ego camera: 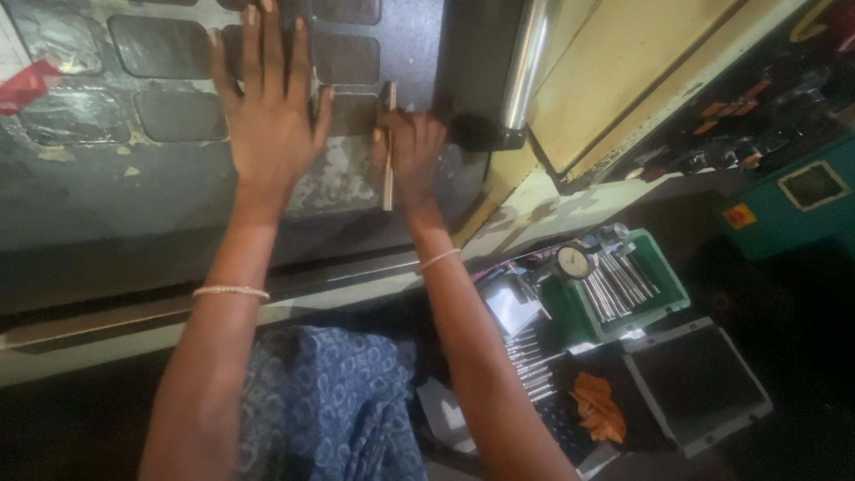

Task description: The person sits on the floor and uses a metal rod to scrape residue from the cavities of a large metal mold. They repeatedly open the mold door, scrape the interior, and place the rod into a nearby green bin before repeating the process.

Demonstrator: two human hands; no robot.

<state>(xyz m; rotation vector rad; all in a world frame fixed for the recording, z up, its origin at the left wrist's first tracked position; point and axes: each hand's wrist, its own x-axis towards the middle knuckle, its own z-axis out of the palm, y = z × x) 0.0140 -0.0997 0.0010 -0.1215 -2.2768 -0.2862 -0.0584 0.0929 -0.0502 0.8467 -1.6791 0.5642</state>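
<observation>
Here, in the head view, looking at a thin metal rod (388, 147) standing upright against a dark panel (98, 187) of a machine, just left of the right hand (412, 153). Judging it stiff, light and smooth, likely slippery along its polished length; probably best pinched near the middle, where the fingers are already meeting it, rather than at the bare lower end. Curling the right hand's fingers around the rod's upper half, clenched on it, thumb side pressing it toward the panel. Lying flat and spread, the left hand (270, 116) resting palm-down on the panel, fingers reaching up over the grey rectangular pads (165, 44), grasping nothing, just beside the rod but not touching it. Wearing a thin pale bangle (231, 291) on the left wrist. Sitting lower right, well apart from both hands, a green tray (670, 283) holding more metal rods alongside a round dial gauge (574, 263). Showing below, a blue patterned cloth (329, 401) between the forearms.
</observation>
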